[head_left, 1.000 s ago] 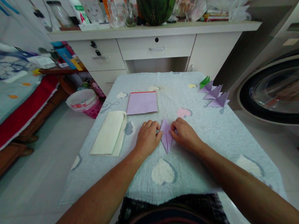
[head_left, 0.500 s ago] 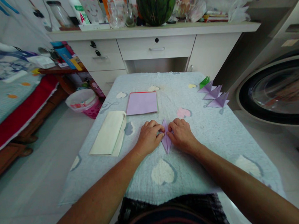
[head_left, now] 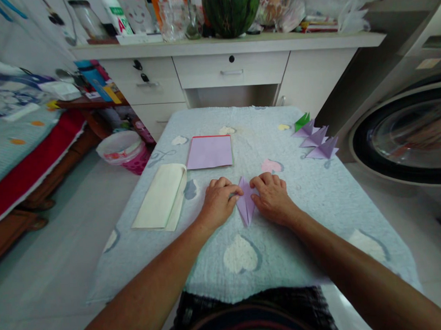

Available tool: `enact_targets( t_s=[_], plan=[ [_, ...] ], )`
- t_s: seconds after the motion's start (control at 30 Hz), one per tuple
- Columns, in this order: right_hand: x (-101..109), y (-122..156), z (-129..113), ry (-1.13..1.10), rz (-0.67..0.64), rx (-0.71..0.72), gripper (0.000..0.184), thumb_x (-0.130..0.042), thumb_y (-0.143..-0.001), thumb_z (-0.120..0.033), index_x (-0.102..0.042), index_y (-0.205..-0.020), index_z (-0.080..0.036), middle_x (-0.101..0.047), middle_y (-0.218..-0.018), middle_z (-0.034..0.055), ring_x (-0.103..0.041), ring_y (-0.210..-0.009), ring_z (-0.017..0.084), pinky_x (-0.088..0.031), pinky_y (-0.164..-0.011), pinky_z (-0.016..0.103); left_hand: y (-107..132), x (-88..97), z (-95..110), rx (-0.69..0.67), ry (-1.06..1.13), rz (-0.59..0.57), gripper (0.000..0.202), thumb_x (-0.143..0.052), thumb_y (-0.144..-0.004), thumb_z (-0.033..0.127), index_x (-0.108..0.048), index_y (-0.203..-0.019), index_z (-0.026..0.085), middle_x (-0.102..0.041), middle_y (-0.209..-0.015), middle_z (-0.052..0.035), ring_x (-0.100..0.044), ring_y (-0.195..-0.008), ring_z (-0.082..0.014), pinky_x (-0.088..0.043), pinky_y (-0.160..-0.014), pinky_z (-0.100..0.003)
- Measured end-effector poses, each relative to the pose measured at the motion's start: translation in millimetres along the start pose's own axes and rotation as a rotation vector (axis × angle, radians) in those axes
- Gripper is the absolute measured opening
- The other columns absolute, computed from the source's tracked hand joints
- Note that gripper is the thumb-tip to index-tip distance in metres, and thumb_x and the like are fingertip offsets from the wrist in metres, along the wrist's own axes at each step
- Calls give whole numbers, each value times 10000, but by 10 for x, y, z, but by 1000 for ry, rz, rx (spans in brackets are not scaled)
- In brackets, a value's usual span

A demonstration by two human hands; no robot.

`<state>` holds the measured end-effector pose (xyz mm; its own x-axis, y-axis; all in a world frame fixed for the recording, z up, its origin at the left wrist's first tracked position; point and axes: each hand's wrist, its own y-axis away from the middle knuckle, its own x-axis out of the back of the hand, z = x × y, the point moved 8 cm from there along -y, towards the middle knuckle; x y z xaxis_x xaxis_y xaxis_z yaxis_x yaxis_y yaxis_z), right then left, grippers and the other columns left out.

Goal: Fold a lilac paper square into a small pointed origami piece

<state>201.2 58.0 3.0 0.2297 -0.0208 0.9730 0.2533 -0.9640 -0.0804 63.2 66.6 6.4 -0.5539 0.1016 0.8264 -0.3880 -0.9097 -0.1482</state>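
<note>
A small folded purple paper piece lies on the pale blue cloth-covered table, pointing toward me. My left hand presses its left edge with curled fingers. My right hand rests on its right edge, fingers bent down onto the paper. Both hands touch the piece from opposite sides; its upper part is partly hidden by my fingertips.
A stack of purple square sheets lies just beyond my hands. A cream folded paper is to the left. Three finished purple folded pieces and a green one sit at the far right. A desk with drawers stands behind; a washing machine is at the right.
My hands closed in on the purple piece half a second ago and have now eased slightly apart, showing more of its top. The piece stays in place.
</note>
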Motion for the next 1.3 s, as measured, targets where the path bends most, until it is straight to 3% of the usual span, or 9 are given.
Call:
enact_targets(
  t_s=[0.33,0.6,0.77,0.87,0.97,1.3],
  plan=[
    [2,-13,135,-64,-36,4,360,-529,-831,-241,-525,-1190,-220,-505,-1167,128,-438,-1017,293,-332,-845,422,10,28,-39,-4,32,-27,250,-596,-836,134,-757,-942,294,-596,-923,-36,-503,-955,-225,-412,-909,-386],
    [101,-27,86,-230,-44,28,203,-482,-852,-237,-620,-991,-186,-538,-1069,108,-446,-1016,279,-325,-863,426,13,70,-8,-19,42,5,184,-579,-790,106,-677,-903,212,-653,-958,-30,-538,-967,-227,-424,-902,-384],
    [128,-20,11,-292,-64,44,253,-421,-917,-265,-660,-905,-183,-571,-1006,97,-459,-963,257,-320,-840,413,18,46,1,-57,-4,3,120,-601,-816,169,-687,-879,224,-642,-938,-37,-543,-965,-236,-422,-892,-383],
    [97,-24,16,-255,-46,29,202,-516,-890,-326,-654,-874,-180,-572,-1006,98,-459,-972,265,-313,-837,413,22,42,-15,-53,-5,22,132,-617,-808,175,-674,-918,222,-629,-960,-40,-537,-978,-239,-421,-904,-388],
    [61,-27,20,-241,-39,13,113,-603,-822,-287,-634,-836,-179,-570,-999,92,-462,-962,262,-307,-819,396,25,77,-31,-34,-3,80,208,-646,-786,181,-649,-993,201,-601,-1006,-59,-520,-1009,-248,-419,-925,-399],
    [73,-38,7,-260,-21,25,86,-582,-834,-260,-616,-834,-181,-581,-959,81,-466,-917,243,-300,-779,360,38,88,-53,7,-7,83,65,-684,-771,223,-631,-798,197,-570,-964,-54,-507,-978,-246,-415,-903,-398]
  ],
)
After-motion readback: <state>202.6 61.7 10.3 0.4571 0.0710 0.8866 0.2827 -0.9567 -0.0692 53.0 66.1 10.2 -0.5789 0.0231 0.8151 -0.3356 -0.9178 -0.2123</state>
